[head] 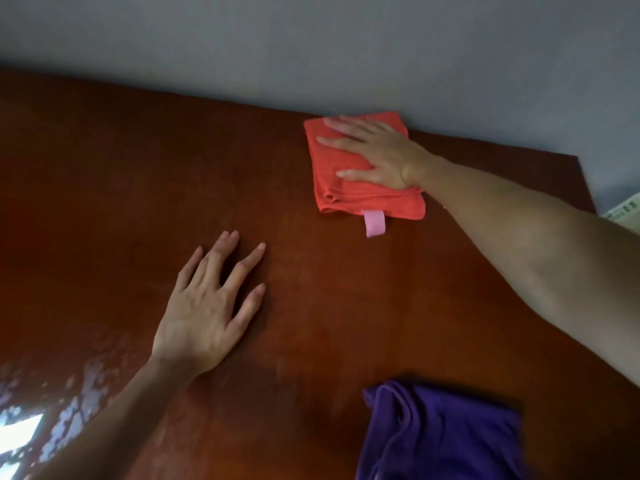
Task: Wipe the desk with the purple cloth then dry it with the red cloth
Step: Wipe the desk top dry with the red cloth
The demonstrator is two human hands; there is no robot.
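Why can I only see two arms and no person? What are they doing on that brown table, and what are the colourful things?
The camera sits on the person's head and looks down, so you see only their own arms. There is just this one picture. The brown surface is a wooden desk against a grey wall. The right hand lies flat, fingers spread, on a folded red cloth at the far edge; a small pink loop pokes out from the cloth. The left hand rests flat on the bare desk, holding nothing. The purple cloth lies crumpled near the person, untouched.
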